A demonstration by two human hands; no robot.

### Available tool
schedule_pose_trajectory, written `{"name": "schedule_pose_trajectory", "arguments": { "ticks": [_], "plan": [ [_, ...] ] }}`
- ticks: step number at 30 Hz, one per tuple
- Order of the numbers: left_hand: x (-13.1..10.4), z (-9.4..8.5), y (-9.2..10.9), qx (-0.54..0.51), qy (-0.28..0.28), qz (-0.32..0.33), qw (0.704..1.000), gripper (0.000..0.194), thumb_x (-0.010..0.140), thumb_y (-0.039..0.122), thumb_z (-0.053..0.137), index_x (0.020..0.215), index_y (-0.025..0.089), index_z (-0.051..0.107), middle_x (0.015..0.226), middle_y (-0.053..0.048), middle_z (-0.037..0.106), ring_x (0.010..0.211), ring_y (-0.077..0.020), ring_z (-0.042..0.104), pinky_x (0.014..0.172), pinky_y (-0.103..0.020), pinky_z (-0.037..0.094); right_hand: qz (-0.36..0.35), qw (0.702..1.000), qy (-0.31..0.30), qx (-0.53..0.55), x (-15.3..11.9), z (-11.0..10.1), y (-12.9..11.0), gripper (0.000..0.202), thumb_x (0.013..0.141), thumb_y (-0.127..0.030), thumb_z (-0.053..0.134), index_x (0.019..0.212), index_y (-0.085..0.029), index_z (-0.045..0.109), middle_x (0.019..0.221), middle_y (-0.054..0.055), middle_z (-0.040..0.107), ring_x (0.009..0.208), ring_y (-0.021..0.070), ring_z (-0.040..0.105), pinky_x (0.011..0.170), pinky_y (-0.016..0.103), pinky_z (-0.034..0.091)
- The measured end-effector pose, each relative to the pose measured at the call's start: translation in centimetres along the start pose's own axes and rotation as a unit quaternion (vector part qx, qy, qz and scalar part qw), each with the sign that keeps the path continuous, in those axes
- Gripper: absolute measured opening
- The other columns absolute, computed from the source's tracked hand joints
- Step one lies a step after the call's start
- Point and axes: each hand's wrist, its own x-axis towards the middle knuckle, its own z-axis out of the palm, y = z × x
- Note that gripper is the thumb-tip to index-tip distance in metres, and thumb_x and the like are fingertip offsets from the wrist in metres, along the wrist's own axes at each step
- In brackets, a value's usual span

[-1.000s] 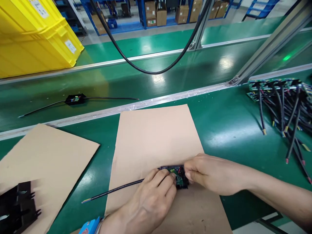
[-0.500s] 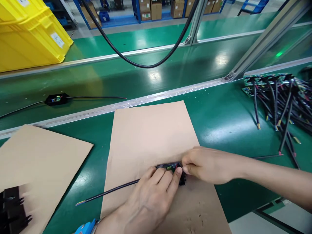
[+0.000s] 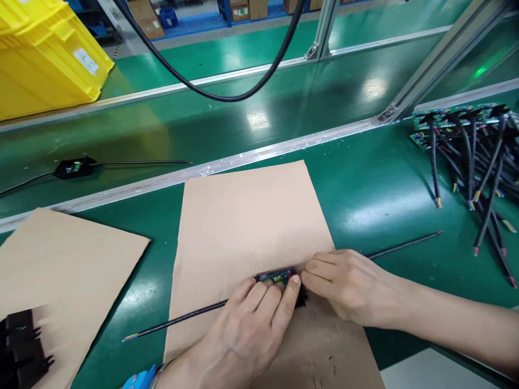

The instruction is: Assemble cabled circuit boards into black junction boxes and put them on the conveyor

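A black housing (image 3: pixel 300 298) with a green circuit board (image 3: pixel 279 279) inside lies on the middle cardboard sheet (image 3: pixel 243 216). My left hand (image 3: pixel 255 319) lies over it, fingers bent together and their tips pressing on the board and housing. A black cable (image 3: pixel 182 319) with bare coloured wire ends runs out to the left from under that hand. At the housing's right end, my right hand (image 3: pixel 344 281) is closed in a pinch; its fingers hide what they grip. Beyond that hand another black cable (image 3: pixel 405 246) extends to the right.
Boards with black cables (image 3: pixel 474 156) are piled at the right. Black housings (image 3: pixel 22 348) sit on the left cardboard (image 3: pixel 81 259). Another wired unit (image 3: pixel 75 168) lies behind the metal rail (image 3: pixel 259 156). A yellow bin (image 3: pixel 48 59) stands back left; a thick cable (image 3: pixel 227 98) hangs above.
The cable on the right has swung up and now shows beyond my right hand, which has turned slightly. My left hand stays on the housing. The camera view has shifted a little.
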Motion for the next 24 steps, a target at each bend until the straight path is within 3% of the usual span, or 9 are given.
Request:
{"name": "schedule_pose_trajectory", "arguments": {
  "ticks": [6,10,13,16,20,24],
  "plan": [
    [0.7,-0.3,0.0,0.011,0.032,0.011,0.999,0.056,0.083,0.004,0.033,0.137,-0.001,0.044,0.108,-0.015,0.060,0.090,-0.0250,0.050,0.082,-0.041,0.042,0.062,0.988,-0.089,0.106,1.6,-1.0,0.5,0.017,0.073,-0.003,0.054,0.077,-0.017,0.061,0.076,0.001,0.064,0.068,0.0153,0.056,0.060,0.028,0.037],
    [1.7,-1.0,0.5,0.005,0.007,-0.009,1.000,0.057,0.076,0.004,0.038,0.132,-0.002,0.048,0.092,-0.013,0.059,0.077,-0.0241,0.048,0.068,-0.041,0.045,0.133,0.987,-0.068,0.059,2.4,-1.0,-0.4,0.013,0.067,-0.006,0.058,0.074,-0.017,0.061,0.072,0.003,0.064,0.065,0.0187,0.058,0.058,0.031,0.035],
    [1.5,-1.0,0.6,-0.008,-0.005,-0.034,0.999,0.062,0.074,0.003,0.040,0.136,-0.001,0.045,0.092,-0.013,0.059,0.077,-0.0250,0.048,0.066,-0.042,0.048,0.164,0.983,-0.064,0.049,2.1,-1.0,-0.7,0.010,0.069,-0.008,0.059,0.072,-0.017,0.060,0.072,0.003,0.065,0.065,0.0194,0.059,0.056,0.031,0.034],
    [0.5,-0.5,0.2,-0.069,0.027,-0.033,0.997,0.061,0.079,0.002,0.044,0.139,0.003,0.043,0.104,-0.014,0.060,0.086,-0.0243,0.051,0.074,-0.040,0.051,0.156,0.980,-0.069,0.099,1.1,-1.0,-0.4,0.011,0.081,-0.011,0.055,0.075,-0.019,0.060,0.079,0.002,0.065,0.072,0.0181,0.059,0.062,0.030,0.039],
    [-0.5,0.2,-0.6,-0.097,0.089,-0.008,0.991,0.038,0.089,0.008,0.052,0.126,0.009,0.057,0.123,-0.012,0.058,0.101,-0.0237,0.052,0.087,-0.039,0.051,0.147,0.982,-0.003,0.121,0.1,-0.5,-0.5,0.017,0.090,-0.013,0.048,0.097,-0.019,0.062,0.091,0.005,0.062,0.088,0.0209,0.055,0.078,0.035,0.043],
    [-0.7,0.1,-0.5,-0.087,0.086,0.005,0.992,0.031,0.093,0.010,0.050,0.122,0.010,0.060,0.125,-0.008,0.061,0.114,-0.0241,0.050,0.094,-0.037,0.047,0.154,0.976,0.074,0.137,0.4,0.3,-1.8,0.025,0.088,-0.014,0.050,0.112,-0.016,0.056,0.101,0.009,0.060,0.094,0.0231,0.052,0.085,0.041,0.043]
  ]
}}
